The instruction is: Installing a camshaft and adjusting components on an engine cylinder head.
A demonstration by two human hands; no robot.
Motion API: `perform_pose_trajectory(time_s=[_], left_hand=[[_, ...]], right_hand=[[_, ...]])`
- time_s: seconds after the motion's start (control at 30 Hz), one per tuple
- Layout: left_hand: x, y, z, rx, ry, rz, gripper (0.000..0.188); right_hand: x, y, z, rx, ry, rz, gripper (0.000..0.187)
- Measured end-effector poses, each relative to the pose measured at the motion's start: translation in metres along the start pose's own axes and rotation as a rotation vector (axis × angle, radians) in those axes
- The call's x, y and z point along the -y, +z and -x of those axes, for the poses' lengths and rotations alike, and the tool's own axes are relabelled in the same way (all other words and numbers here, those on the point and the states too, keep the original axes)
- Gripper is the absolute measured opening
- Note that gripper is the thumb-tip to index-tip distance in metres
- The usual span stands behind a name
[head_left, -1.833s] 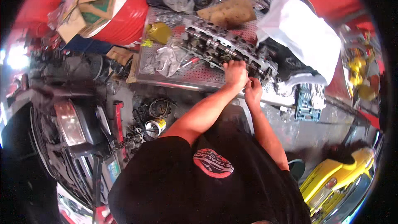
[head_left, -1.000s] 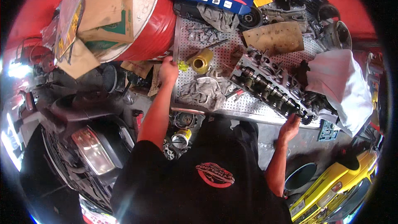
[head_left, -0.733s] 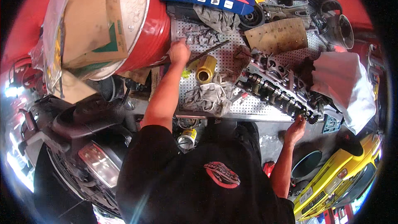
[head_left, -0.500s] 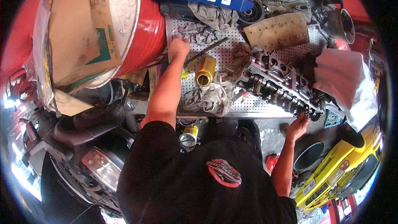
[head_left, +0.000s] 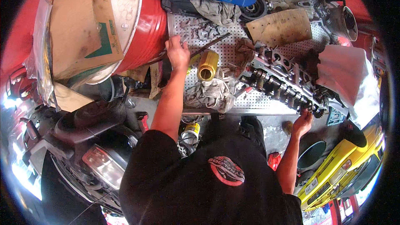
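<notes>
My left hand (head_left: pixel 178 53) is over the left edge of the perforated metal bench top (head_left: pixel 260 101), fingers partly spread, holding nothing that I can see. Just beyond it lie several small metal bearing caps (head_left: pixel 204 31). A thin dark rod (head_left: pixel 214 41) lies slantwise to its right. My right hand (head_left: pixel 305 121) is closed on the near end of a camshaft (head_left: pixel 279 88), beside its toothed sprocket (head_left: pixel 318 112); the fingertips are partly hidden. The camshaft lies along the near side of a cylinder head (head_left: pixel 287 67).
A gold bottle (head_left: pixel 207 67) and grey rags (head_left: pixel 212 93) sit mid-bench. A brown cardboard piece (head_left: pixel 279 27) and a white cloth (head_left: pixel 346 81) lie to the right. A red drum (head_left: pixel 148 33) stands against the left side. Vehicles flank me, one yellow (head_left: pixel 341 171).
My left hand has drawn back from the bearing caps toward the bench's left edge, and its fingers have lifted. My right hand stays at the camshaft's end. The whole view has shifted slightly.
</notes>
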State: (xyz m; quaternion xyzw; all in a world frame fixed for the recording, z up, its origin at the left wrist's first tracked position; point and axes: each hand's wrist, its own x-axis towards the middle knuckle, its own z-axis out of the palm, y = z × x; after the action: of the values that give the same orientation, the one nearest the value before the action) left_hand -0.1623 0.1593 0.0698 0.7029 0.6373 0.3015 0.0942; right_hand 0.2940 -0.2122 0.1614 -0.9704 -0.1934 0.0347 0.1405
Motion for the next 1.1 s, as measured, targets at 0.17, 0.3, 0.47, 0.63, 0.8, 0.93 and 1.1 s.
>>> perform_pose_trajectory(time_s=[0.17,0.3,0.47,0.63,0.8,0.93,1.1], left_hand=[[-0.059,-0.075,0.01,-0.109,0.063,0.111,0.038],[-0.099,-0.134,0.021,-0.288,0.184,0.079,0.043],[-0.147,-0.182,0.053,-0.376,0.276,0.114,0.047],[-0.197,-0.211,0.103,-0.455,0.287,0.148,0.047],[-0.269,-0.229,0.163,-0.465,0.048,0.286,0.041],[-0.312,-0.243,0.198,-0.562,0.304,0.019,0.04],[-0.351,-0.238,0.233,-0.482,-0.087,0.487,0.032]], right_hand=[[0.001,-0.005,0.001,0.07,0.038,0.065,0.043],[-0.001,-0.002,0.007,-0.008,-0.019,-0.037,0.043],[-0.012,0.004,-0.012,0.024,-0.189,0.035,0.039],[-0.021,0.004,-0.023,0.152,-0.264,0.088,0.045],[-0.023,0.009,-0.03,0.1,-0.424,-0.17,0.029],[-0.022,0.011,-0.035,0.14,-0.463,-0.04,0.033],[-0.022,-0.001,-0.038,0.147,-0.546,-0.059,0.037]])
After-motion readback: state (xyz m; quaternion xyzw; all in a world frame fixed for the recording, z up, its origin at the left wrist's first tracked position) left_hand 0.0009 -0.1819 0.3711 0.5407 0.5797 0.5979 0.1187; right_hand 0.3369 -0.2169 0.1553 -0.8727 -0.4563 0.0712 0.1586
